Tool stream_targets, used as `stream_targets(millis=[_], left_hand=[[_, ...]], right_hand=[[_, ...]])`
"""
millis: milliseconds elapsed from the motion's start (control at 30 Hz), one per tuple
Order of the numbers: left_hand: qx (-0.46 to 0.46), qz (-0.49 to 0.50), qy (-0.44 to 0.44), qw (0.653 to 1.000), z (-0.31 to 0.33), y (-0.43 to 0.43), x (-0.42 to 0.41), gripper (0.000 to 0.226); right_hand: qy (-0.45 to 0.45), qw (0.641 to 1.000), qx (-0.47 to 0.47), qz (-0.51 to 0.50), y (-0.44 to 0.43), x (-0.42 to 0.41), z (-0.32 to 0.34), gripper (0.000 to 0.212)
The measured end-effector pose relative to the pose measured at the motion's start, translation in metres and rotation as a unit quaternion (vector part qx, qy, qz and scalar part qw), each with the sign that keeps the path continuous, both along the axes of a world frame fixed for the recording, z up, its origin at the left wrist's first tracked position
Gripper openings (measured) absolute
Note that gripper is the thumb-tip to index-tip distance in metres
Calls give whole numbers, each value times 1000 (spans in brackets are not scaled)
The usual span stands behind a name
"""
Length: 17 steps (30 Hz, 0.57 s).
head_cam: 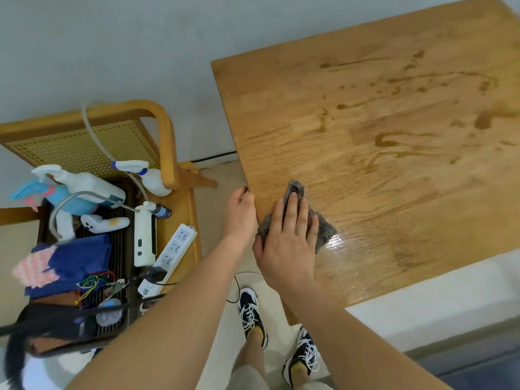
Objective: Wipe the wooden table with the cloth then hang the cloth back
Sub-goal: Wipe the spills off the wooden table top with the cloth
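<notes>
Head view, looking down: a person wipes a wooden table [365,114], the right hand [287,243] spread flat with straight fingers pressing a grey cloth [326,229] onto the wood near the table's left edge, towards its near-left corner. The left hand [239,215] steadies the work, its fingers curled over that same left edge just beside the cloth.

A glossy wet sheen [336,244] lies at the cloth's right side, while dark streaks and droplets [482,121] are scattered across the middle of the top and towards the far-right corner, well apart from the cloth. On this showing, most of the top is yet to be wiped.

The risks lie in the water and the hold. The cloth is only pressed, not gripped, so a fast stroke could leave it bunched or sliding out from under the palm. It looks small against the spill; once soaked, it would likely smear the streaks rather than lift them. A stroke towards the left edge could push water off the table, and a power strip [174,249] sits on the chair [166,130] close by on that side, among spray bottles [84,181]. No hook or rail for hanging the cloth afterwards can be made out.
</notes>
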<state>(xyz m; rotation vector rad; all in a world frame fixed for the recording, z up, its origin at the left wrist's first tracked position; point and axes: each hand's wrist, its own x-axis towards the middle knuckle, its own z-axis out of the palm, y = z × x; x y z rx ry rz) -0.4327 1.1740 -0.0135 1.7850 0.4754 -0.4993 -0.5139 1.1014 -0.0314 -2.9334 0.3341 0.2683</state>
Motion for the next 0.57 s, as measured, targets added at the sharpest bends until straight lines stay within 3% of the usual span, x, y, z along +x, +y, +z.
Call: stream_targets(millis=[234, 334, 434, 567], left_hand=[[2, -23, -7, 1000, -14, 17, 47, 35], [-12, -17, -20, 1000, -18, 21, 61, 48], [-25, -26, -17, 999, -13, 16, 64, 43], [-25, -41, -33, 998, -10, 4, 59, 41]], right_hand=[[5, 1000, -7, -4, 24, 89, 1, 77], [19, 1000, -11, 9, 29, 114, 6, 79], [1, 1000, -10, 10, 26, 105, 3, 76], [-29, 999, 14, 17, 10, 34, 4, 68]])
